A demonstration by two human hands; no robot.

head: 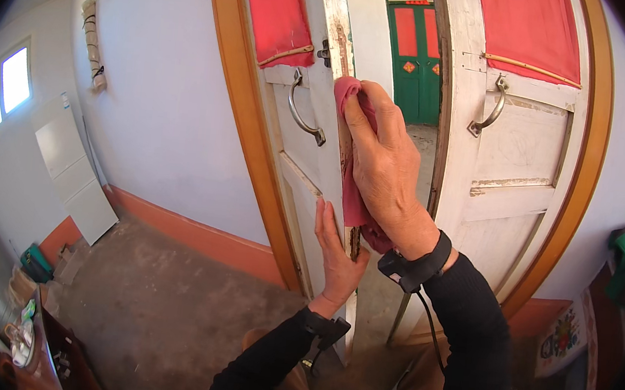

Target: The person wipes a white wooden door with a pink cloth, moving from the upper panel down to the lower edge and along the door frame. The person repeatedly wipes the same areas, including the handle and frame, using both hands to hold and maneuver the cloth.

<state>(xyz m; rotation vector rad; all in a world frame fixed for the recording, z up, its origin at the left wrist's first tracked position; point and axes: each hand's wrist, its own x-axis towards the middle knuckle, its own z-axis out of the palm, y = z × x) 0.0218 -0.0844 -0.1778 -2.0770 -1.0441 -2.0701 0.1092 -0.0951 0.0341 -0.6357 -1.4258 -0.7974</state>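
Note:
A pink cloth [355, 199] is bunched in my right hand [390, 152], which presses it on the worn edge of the left white wooden door leaf [315, 167]. Lower down, my left hand [337, 259] grips that same edge, fingers flat on the door's face and thumb around the other side. A curved metal pull handle [301, 109] and a small dark latch [324, 53] are on this leaf, beside the cloth. To the right, the other white door leaf [460, 153] bears a similar metal handle [493, 108]. Red fabric [279, 14] covers the upper panel of the left leaf.
An orange-brown wooden frame [251, 127] surrounds the doors. Through the gap stands a green double door [415, 64]. At the lower left is a dark table [69, 352] with items on it; a white refrigerator [75, 166] stands farther back. A painted panel [564, 337] is at the lower right.

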